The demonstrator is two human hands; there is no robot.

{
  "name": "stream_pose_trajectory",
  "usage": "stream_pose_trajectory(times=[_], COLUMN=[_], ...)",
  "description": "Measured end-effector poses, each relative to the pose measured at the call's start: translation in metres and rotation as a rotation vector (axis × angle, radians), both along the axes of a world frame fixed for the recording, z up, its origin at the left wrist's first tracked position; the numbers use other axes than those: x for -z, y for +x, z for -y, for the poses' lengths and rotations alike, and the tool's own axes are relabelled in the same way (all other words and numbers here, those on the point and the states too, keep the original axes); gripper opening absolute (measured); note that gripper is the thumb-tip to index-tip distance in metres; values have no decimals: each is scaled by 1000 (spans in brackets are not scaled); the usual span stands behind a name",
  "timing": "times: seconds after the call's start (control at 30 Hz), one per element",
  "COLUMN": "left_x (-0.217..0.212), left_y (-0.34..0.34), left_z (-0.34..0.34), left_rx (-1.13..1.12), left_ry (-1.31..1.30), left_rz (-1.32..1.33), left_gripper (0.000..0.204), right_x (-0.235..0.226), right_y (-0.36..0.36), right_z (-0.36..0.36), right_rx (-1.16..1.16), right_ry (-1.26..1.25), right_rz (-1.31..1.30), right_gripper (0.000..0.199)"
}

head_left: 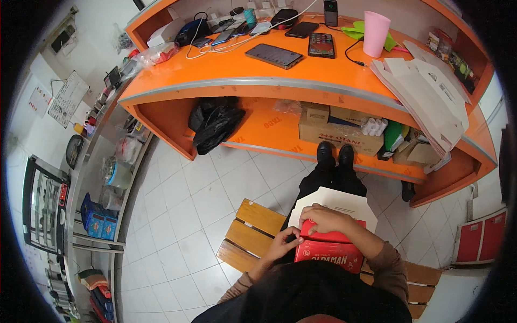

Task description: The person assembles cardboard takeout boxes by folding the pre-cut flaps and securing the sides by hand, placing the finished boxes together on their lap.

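Observation:
A red printed food carton rests on my lap, partly folded, with a pale cardboard panel spread beyond it over my thighs. Whether that panel belongs to the same carton I cannot tell. My left hand pinches the carton's left edge between thumb and fingers. Over the red flap lies my right hand, its fingers curled down onto the flap near the left corner. Both hands are close together, and the right forearm crosses the carton's right side.
An orange counter ahead carries phones, cables, a pink cup and flat cartons overhanging its right edge. Its lower shelf holds a black plastic bag and cardboard boxes. A slatted wooden bench stands at my left.

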State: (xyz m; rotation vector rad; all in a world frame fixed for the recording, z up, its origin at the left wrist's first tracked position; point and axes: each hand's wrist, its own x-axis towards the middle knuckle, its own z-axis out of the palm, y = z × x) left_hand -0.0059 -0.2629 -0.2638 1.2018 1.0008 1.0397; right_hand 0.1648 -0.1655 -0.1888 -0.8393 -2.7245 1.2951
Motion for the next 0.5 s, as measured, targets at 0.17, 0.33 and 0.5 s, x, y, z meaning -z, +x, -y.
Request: stream_pose_trajectory(times=[0.17,0.33,0.5], left_x=[13,14,16], left_y=[2,4,-9], left_z=[-4,-9,-23], left_rx=[86,24,144], left_ry=[-219,-370,-326], left_rz=[311,426,281], left_gripper=[9,7,12], right_x=[-6,12,-24], right_y=[-1,5,35], right_z=[11,18,52], right_rx=[37,55,344], right_ry=[-3,-22,454], right_rz=[0,-122,-110], right_gripper=[41,47,65])
